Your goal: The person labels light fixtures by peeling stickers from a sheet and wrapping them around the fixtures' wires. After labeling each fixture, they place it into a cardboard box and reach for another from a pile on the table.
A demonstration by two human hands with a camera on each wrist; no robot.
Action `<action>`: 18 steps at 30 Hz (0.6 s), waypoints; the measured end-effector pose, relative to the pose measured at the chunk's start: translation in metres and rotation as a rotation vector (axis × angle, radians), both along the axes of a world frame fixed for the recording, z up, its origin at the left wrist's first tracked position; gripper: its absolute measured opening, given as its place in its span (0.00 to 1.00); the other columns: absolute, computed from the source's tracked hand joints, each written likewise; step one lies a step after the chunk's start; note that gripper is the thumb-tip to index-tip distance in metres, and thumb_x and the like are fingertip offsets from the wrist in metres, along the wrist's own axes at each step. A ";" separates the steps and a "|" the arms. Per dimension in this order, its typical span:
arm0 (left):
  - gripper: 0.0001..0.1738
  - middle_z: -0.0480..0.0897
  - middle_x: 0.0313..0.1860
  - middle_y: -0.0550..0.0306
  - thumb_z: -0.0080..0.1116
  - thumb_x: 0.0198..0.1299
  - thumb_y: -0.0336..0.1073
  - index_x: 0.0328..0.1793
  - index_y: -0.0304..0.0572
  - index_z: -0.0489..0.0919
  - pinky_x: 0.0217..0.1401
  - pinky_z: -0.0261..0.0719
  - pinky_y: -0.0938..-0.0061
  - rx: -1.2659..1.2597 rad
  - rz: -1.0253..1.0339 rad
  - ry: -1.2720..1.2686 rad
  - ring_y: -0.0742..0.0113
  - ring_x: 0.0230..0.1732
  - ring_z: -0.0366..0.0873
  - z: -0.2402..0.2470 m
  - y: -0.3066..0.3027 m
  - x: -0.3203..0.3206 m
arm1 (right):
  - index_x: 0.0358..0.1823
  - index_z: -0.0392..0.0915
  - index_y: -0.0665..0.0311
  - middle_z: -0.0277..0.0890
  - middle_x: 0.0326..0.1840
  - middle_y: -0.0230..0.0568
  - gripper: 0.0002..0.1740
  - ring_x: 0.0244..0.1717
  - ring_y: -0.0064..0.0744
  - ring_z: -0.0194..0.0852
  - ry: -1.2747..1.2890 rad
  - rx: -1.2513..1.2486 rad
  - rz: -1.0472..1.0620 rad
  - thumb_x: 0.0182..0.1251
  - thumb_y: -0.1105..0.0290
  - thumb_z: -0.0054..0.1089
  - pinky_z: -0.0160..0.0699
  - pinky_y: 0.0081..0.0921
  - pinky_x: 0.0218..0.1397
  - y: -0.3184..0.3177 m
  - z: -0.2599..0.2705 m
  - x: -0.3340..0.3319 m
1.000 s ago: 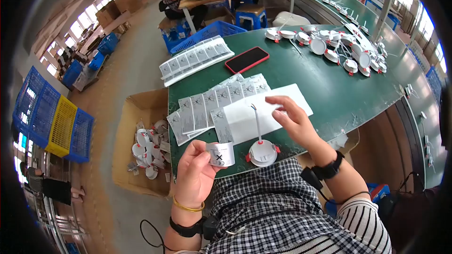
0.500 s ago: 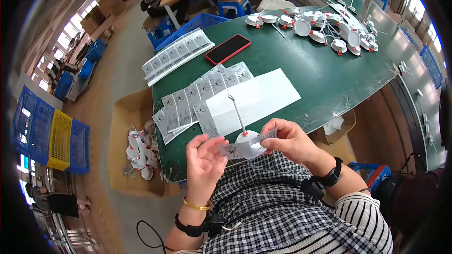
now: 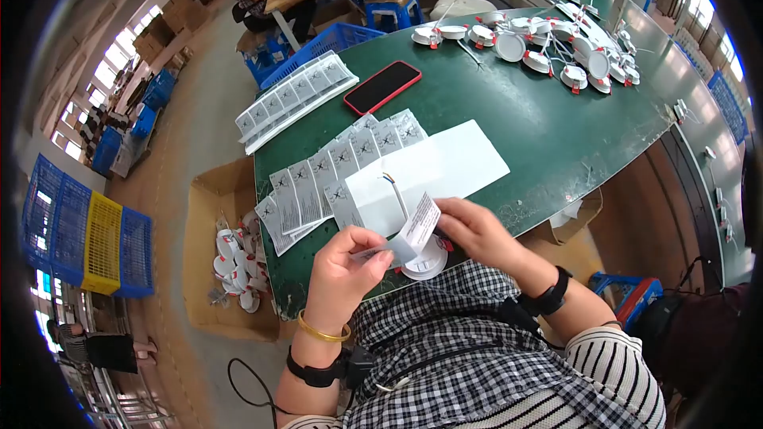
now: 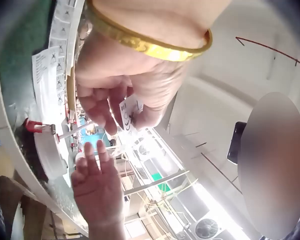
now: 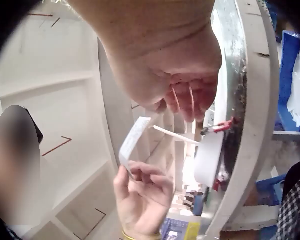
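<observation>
Between thumb and fingers my left hand pinches a folded printed label, one part of it standing up. In the right wrist view the label rises from the left hand's fingertips. My right hand is just right of the label; the left wrist view shows that right hand with its fingers extended and nothing in them. Below the label, at the table's near edge, sits a round white downlight with red clips. Its white cable points up, with bare coloured wires at the tip.
Sheets of printed labels and a white backing sheet lie ahead on the green table. A red-cased phone is behind them. Several downlights are heaped at the far right. A cardboard box of downlights stands left.
The right hand came in from over the backing sheet and held the label half a second ago, above the left hand's loose fingers. Now the left hand pinches it and the right has let go.
</observation>
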State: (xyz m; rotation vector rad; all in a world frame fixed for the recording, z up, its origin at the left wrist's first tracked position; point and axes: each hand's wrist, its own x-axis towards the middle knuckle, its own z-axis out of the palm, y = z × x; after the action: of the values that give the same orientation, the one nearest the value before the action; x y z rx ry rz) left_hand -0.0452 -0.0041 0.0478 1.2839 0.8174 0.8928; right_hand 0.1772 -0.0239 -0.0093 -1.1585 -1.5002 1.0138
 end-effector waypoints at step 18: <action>0.10 0.76 0.38 0.65 0.62 0.58 0.29 0.44 0.35 0.75 0.41 0.70 0.86 -0.129 0.085 0.023 0.82 0.38 0.71 -0.027 0.036 0.012 | 0.33 0.79 0.63 0.78 0.31 0.37 0.04 0.33 0.35 0.75 -0.357 0.300 -0.074 0.58 0.71 0.62 0.67 0.28 0.41 0.003 -0.016 -0.029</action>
State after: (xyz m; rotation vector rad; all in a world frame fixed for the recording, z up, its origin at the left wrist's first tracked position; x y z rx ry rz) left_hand -0.0327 0.0320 0.0206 1.1561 0.9385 0.8792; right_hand 0.1479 -0.0207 -0.0250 -1.2074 -1.8011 0.5238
